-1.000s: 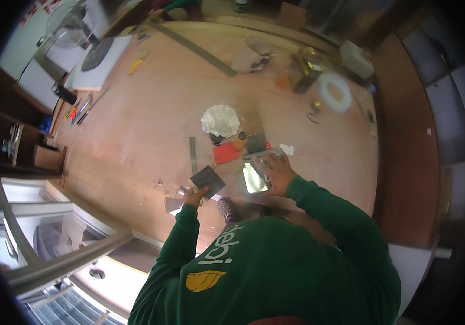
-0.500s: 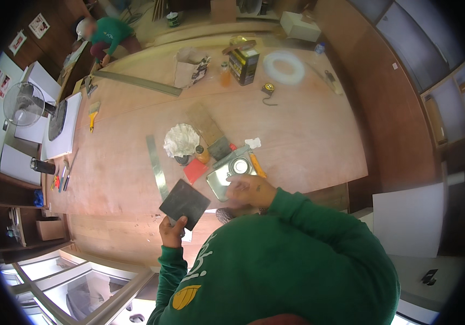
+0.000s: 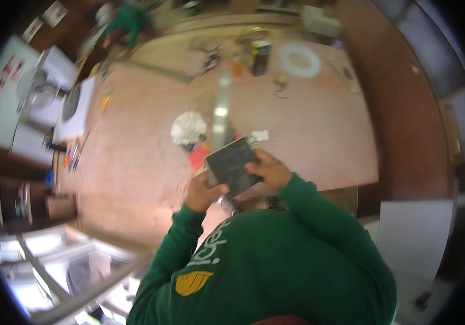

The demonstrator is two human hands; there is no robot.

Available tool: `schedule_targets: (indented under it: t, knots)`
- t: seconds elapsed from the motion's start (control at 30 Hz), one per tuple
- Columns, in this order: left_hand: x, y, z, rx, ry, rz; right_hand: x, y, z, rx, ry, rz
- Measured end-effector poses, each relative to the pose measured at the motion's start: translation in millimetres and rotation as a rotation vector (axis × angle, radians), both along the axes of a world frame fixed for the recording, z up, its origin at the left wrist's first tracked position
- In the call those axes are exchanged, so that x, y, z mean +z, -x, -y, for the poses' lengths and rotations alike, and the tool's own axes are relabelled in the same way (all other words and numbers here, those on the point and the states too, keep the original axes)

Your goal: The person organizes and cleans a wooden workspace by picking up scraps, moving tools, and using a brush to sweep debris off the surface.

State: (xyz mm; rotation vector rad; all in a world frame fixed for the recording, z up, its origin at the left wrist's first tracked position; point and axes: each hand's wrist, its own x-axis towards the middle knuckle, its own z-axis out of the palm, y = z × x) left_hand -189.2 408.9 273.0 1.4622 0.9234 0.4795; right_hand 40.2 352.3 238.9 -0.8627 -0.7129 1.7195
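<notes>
A dark square panel is tilted in front of my body, between both hands. My left hand is closed on its lower left edge, thumb toward the panel. At its right edge my right hand grips it, with fingers on the dark face. A shiny metal strip stretches away from behind the panel's far edge; its near end is hidden, so I cannot tell whether a hand holds it. Left of the panel lie a red flat piece and a crumpled white wad. The panel covers most of what lies beneath.
On the wide wooden table stand a dark tin and an orange bottle, near a coil of white tubing. Tools lie at the left edge. A co-worker in green crouches at the far left corner.
The panel has moved right, and my right hand has left the silver tin and taken hold of the panel. The metal strip has shifted from the left to beyond the panel. The view is blurred.
</notes>
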Motion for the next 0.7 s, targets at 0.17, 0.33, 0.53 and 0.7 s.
schedule_targets:
  t: [0.17, 0.33, 0.53, 0.7]
  knots:
    - [-24.1, -30.9, 18.5, 0.084, 0.233, 0.089, 29.2, -55.0, 27.7, -0.267, 0.160, -0.346]
    - [-5.2, -70.0, 54.5, 0.250, 0.072, 0.041, 28.4, -137.4, 46.8, -0.247, 0.077, 0.208]
    - [-12.6, -135.7, 74.7, 0.113, -0.081, 0.034, 3.4, -164.9, 54.3, -0.053, -0.048, 0.600]
    - [-0.7, -188.0, 83.9, -0.046, -0.157, -0.115, -11.4, -175.8, 54.2, 0.116, -0.131, 0.653]
